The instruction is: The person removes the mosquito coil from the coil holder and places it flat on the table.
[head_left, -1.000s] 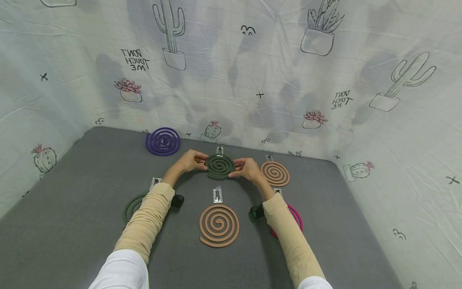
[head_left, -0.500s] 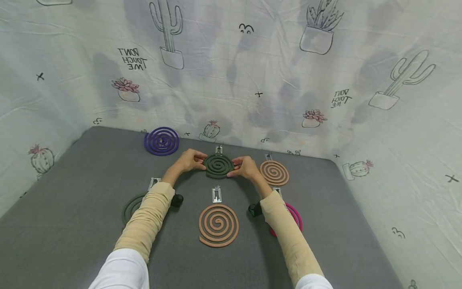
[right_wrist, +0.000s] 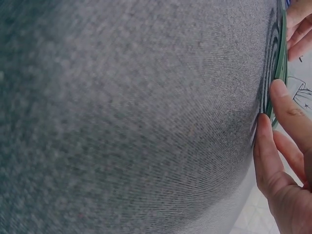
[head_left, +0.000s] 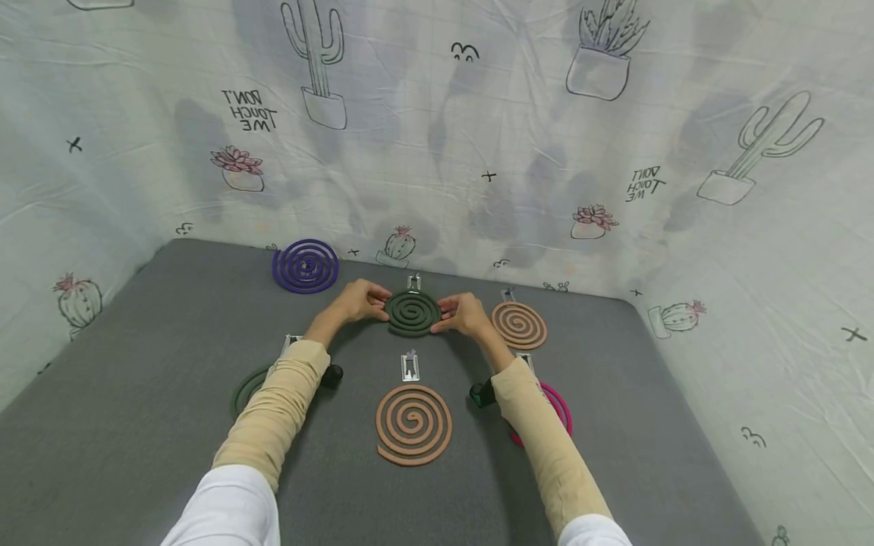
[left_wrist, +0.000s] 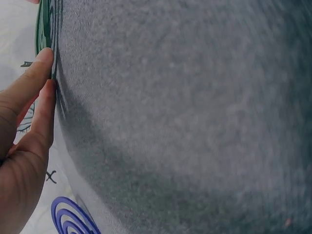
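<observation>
A dark green mosquito coil [head_left: 413,313] is held between the two hands at the far middle of the grey table. The left hand [head_left: 359,301] pinches its left edge, thumb on the near side. At the right edge, the right hand [head_left: 467,315] grips it the same way. In the left wrist view the coil [left_wrist: 43,27] appears almost edge-on at the left hand's fingertips [left_wrist: 48,56]. The right wrist view has the coil [right_wrist: 282,53] just off the cloth, its spiral shadow beside it. A metal coil stand [head_left: 414,282] lies directly behind the coil.
A purple coil [head_left: 305,267] lies back left, an orange coil [head_left: 519,326] to the right. Nearer are another orange coil [head_left: 413,425] with its stand [head_left: 410,367], a green coil [head_left: 247,387] and a pink coil [head_left: 561,409], both partly behind the arms. Patterned cloth hangs behind.
</observation>
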